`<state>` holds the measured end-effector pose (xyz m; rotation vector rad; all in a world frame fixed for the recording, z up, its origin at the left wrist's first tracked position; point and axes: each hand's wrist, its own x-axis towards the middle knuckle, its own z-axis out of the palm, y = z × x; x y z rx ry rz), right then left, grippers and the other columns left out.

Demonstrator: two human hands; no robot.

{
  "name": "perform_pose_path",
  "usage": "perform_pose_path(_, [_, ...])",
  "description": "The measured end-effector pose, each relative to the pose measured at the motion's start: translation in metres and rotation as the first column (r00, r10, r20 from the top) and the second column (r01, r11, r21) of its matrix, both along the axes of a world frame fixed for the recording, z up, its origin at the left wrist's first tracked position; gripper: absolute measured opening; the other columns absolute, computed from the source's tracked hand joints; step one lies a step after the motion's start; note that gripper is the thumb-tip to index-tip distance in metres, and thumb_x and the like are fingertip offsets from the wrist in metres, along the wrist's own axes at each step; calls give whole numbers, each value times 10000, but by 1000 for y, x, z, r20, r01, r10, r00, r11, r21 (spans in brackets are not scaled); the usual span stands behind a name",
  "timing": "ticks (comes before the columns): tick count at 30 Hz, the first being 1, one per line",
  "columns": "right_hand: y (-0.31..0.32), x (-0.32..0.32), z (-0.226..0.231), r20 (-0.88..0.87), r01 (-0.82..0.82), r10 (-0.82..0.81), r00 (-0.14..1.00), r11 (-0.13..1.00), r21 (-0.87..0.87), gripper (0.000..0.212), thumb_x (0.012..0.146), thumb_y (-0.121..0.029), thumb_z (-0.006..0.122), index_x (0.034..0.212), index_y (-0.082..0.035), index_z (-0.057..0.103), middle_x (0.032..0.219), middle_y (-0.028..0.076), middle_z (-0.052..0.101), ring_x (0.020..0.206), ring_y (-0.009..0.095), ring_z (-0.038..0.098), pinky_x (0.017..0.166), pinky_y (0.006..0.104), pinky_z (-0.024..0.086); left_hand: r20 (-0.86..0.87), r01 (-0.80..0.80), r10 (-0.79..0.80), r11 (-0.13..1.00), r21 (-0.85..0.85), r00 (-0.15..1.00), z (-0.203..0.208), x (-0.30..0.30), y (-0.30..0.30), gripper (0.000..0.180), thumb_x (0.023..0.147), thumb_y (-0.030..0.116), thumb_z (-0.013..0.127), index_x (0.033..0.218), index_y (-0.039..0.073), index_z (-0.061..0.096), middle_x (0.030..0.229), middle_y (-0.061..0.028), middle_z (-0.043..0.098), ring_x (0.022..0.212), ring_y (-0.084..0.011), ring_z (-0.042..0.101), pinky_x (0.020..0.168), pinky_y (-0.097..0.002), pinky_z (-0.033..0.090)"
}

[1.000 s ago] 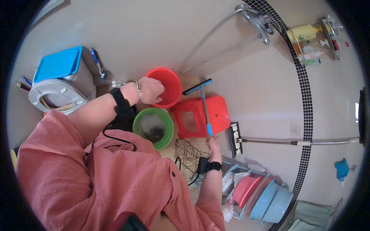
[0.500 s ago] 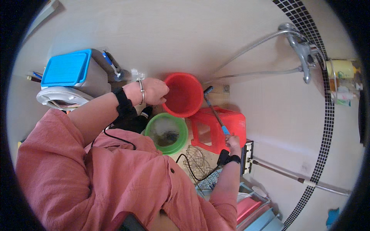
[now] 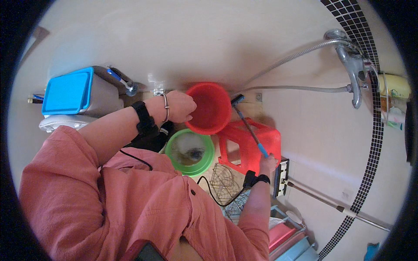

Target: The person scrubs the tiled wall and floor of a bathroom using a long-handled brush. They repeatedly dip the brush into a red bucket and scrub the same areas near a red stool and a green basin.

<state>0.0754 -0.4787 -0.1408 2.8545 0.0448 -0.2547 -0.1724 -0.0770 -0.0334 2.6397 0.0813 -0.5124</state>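
A red bucket [image 3: 212,108] stands by the far wall, its mouth facing up toward me. My left hand [image 3: 180,107] is closed on its left rim, fingertips over the edge. My right hand [image 3: 268,163] grips the blue end of a long-handled brush [image 3: 249,127], whose dark head rests low, just right of the bucket. Under the handle lies a red plastic stool [image 3: 271,140], apparently on its side. In front of the bucket sits a green basin [image 3: 210,160] with foamy water and something dark in it.
A metal faucet [image 3: 352,69] with a hose is on the right wall. Wire racks [image 3: 224,180] lie on the floor. A mop [image 3: 282,178] leans at right, beside stacked tubs [image 3: 283,237]. A blue-lidded bin [image 3: 65,93] and a toilet brush [image 3: 122,80] stand at left.
The view has shifted slightly. My left hand stays on the bucket rim and reaches a little farther over it. My right hand still holds the brush, whose head remains near the bucket.
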Motion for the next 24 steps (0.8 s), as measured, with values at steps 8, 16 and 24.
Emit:
perform_pose_path(8, [66, 18, 75, 436, -467, 249, 865, 716, 519, 437, 817, -320, 618, 1081, 20, 549, 980, 191, 586, 837, 225, 583, 705, 351, 476, 70, 22, -25, 999, 35, 997, 38, 36, 6, 282, 759, 286, 582, 805, 11, 628, 856, -185, 619, 813, -352, 605, 691, -444, 500])
perform_pose_path(16, [244, 73, 316, 587, -596, 100, 803, 158, 788, 340, 873, -252, 555, 699, 38, 589, 576, 76, 571, 472, 118, 516, 440, 259, 400, 258, 22, -12, 999, -35, 966, 91, 52, 11, 284, 778, 295, 557, 796, 21, 629, 811, -182, 617, 783, -362, 598, 702, -454, 490])
perform_pose_path(24, [320, 110, 388, 279, -289, 80, 957, 192, 938, 241, 856, -138, 508, 732, 69, 520, 596, 141, 584, 419, 163, 539, 329, 270, 412, 344, 9, 59, 981, -192, 937, 107, 22, 28, 237, 748, 264, 566, 775, 44, 649, 787, -183, 623, 771, -376, 592, 683, -457, 481])
